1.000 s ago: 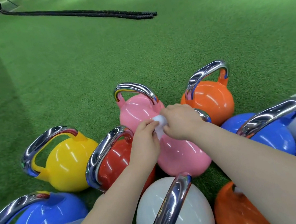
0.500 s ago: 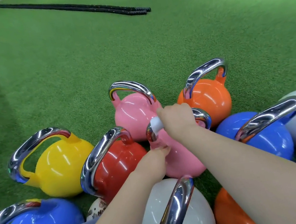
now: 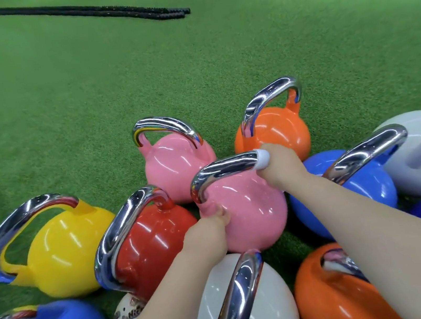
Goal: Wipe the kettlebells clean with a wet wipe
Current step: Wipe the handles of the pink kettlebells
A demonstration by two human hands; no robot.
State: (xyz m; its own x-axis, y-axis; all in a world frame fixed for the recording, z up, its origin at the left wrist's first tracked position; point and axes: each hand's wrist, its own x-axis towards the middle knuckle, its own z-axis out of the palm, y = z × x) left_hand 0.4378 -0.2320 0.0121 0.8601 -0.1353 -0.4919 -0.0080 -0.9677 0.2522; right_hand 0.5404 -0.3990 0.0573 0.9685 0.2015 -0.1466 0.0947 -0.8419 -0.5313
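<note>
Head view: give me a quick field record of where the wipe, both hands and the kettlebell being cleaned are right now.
kettlebell in work: near pink kettlebell, upright on the green turf
wet wipe: white wet wipe, wrapped on the right end of the chrome handle
right hand: right hand gripping the wipe on the handle
left hand: left hand pressed against the pink body, below the handle's left end
neighbours: red kettlebell on its left, blue kettlebell on its right

Centre frame: the right hand (image 3: 278, 165) presses a white wet wipe (image 3: 263, 158) around the right end of the chrome handle (image 3: 221, 167) of the near pink kettlebell (image 3: 251, 213). The left hand (image 3: 209, 228) rests against that bell's left side. Coloured kettlebells surround it on green turf (image 3: 83, 96). Upper left: black battle ropes (image 3: 103, 9).
</note>
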